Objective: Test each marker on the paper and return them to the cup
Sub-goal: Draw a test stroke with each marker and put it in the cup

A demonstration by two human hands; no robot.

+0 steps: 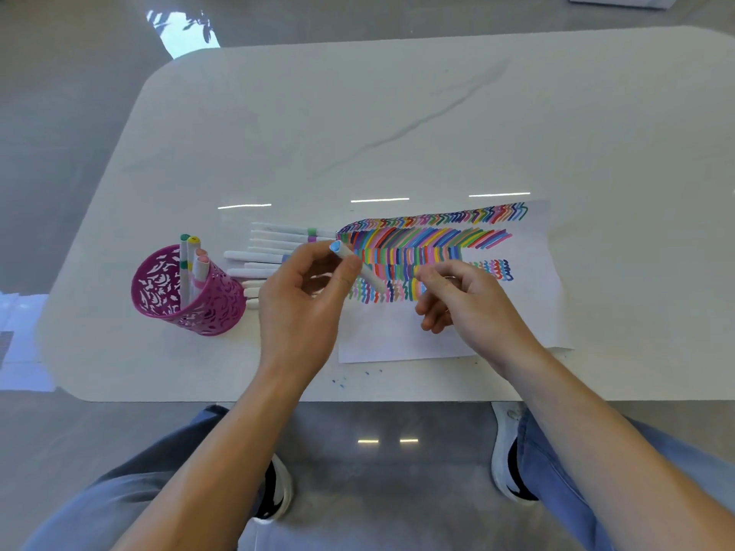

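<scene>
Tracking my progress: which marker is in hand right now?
The blue-ended marker, held by the left hand; the others stand in the pink cup or lie on the table.

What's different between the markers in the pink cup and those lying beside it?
The markers in the cup stand leaning inside the pink cup, coloured ends up; the markers on the table lie flat, side by side. The markers in the cup number about four; the markers on the table are more, partly behind the left hand. Both have white barrels with coloured bands.
</scene>
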